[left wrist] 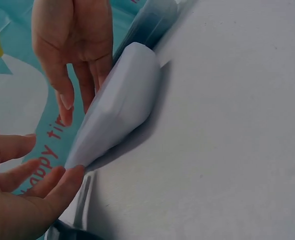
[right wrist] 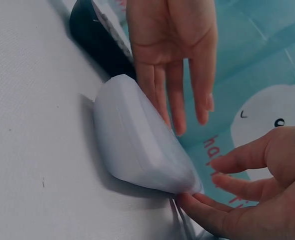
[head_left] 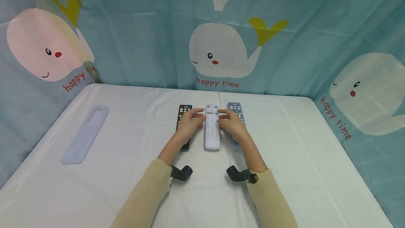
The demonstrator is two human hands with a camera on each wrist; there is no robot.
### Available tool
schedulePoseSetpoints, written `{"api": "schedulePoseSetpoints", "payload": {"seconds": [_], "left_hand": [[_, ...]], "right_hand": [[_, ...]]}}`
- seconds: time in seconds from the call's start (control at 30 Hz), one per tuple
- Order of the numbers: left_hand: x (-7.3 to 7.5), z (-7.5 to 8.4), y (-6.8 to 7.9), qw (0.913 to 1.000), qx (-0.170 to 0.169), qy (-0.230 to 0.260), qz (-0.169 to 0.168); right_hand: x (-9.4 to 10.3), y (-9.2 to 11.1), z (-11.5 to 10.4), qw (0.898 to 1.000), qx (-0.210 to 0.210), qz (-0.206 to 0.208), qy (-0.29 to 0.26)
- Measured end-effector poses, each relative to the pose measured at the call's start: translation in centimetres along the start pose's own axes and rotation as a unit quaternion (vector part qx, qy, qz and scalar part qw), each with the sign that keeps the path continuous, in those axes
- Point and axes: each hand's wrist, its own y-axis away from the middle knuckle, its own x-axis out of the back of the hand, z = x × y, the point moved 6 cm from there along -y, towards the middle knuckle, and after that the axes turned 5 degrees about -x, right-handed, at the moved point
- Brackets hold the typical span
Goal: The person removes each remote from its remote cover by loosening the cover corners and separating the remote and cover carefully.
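A white remote control (head_left: 212, 136) lies lengthwise on the white cloth, between my two hands. Its pale rounded end (left wrist: 130, 90) faces the left wrist camera. My left hand (head_left: 190, 123) is at its left side, fingers loosely extended and fingertips at its edge. On the opposite side my right hand (head_left: 232, 124) reaches in the same way, with fingertips by the buttons. A black remote control (head_left: 185, 109) lies partly under my left hand and forearm. Partly covered by my right hand is a blue-grey remote control (head_left: 235, 107).
Far to the left lies a long translucent sleeve (head_left: 85, 134), flat on the white tablecloth (head_left: 133, 122). A blue curtain (head_left: 142, 45) with printed whales closes off the back and sides. Dark camera mounts (head_left: 181, 173) stick out from both wrists.
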Motion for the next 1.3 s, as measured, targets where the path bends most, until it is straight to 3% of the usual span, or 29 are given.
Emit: {"api": "schedulePoseSetpoints", "payload": {"seconds": [0.23,0.47,1.3], "left_hand": [[-0.8,-0.4,0.1,0.9999,0.007,0.005,-0.009],[-1.3,-0.7,0.3,0.9984,0.005,-0.055,-0.008],[-1.5,0.1,0.6,0.9974,-0.020,-0.069,-0.006]], "right_hand": [[-0.1,-0.2,0.2,1.000,0.006,0.000,0.014],[-0.3,-0.1,0.1,0.999,0.021,-0.001,0.039],[0.1,0.4,-0.6,0.999,0.019,0.010,0.034]]}}
